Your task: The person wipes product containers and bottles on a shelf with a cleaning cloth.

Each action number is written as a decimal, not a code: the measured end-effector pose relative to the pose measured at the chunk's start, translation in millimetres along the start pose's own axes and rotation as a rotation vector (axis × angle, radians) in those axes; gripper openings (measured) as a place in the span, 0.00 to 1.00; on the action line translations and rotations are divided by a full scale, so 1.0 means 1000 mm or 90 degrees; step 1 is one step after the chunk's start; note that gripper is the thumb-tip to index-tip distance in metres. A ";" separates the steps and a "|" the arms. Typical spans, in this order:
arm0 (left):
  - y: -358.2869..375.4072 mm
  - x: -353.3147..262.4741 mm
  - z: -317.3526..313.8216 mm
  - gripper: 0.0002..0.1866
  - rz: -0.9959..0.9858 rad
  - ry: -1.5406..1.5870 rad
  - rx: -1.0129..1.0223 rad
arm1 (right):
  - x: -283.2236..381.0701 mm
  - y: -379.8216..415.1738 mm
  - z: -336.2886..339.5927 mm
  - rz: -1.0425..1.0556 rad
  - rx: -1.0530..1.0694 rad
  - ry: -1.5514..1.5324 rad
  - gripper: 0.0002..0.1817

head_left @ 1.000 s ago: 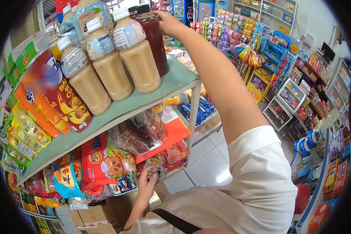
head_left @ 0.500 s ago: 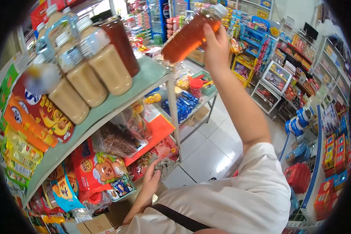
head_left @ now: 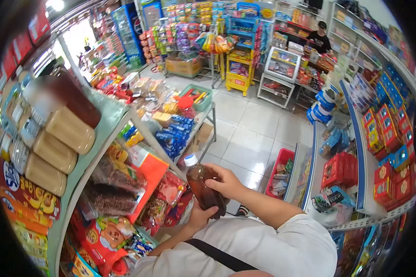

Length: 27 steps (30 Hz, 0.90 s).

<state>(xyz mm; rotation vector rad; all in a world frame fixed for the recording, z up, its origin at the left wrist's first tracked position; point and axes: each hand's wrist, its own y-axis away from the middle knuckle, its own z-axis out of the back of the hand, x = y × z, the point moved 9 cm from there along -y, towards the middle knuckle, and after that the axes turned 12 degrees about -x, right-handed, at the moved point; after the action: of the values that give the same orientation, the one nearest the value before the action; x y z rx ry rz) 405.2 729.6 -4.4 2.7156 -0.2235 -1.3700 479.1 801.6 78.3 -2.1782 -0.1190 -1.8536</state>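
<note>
A clear plastic bottle of dark brown liquid [head_left: 201, 182] with a white-and-blue cap is tilted in front of my chest. My right hand [head_left: 224, 182] is closed around its upper side. Lower down, my left hand [head_left: 202, 216] wraps the bottle near its base, thumb across the front. Whether a cloth is still in the left palm cannot be seen. On the green shelf [head_left: 108, 108] to the left stand several bottles of beige contents [head_left: 71, 129] and a larger dark brown bottle [head_left: 78, 99].
Below the shelf lie bagged snacks [head_left: 108, 198] and a red bear-print pack [head_left: 101, 237]. A low table holds blue packets [head_left: 174, 136] and a green basket [head_left: 203, 104]. On the right are shelves with red boxes [head_left: 339, 171] and a pink basket [head_left: 278, 173]. A person [head_left: 320, 39] is at the back.
My right hand has brought the bottle down from high up to my chest. The left hand, earlier holding a grey cloth, now grips the bottle too. The view has turned right.
</note>
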 end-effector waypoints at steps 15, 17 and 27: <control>-0.018 -0.019 0.000 0.35 0.010 -0.048 0.002 | 0.002 0.029 0.036 0.028 -0.033 0.275 0.10; -0.015 -0.008 -0.007 0.34 0.041 -0.019 0.015 | 0.038 0.042 0.022 0.354 -0.056 0.302 0.12; -0.014 0.004 -0.045 0.33 0.118 -0.036 0.133 | 0.049 0.006 0.044 0.299 -0.239 0.195 0.22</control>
<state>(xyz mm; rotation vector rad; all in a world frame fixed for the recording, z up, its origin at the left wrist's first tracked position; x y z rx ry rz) 445.2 743.7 17.1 2.7340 -0.6395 -1.4443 531.0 802.0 119.2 -1.8707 0.7878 -1.9960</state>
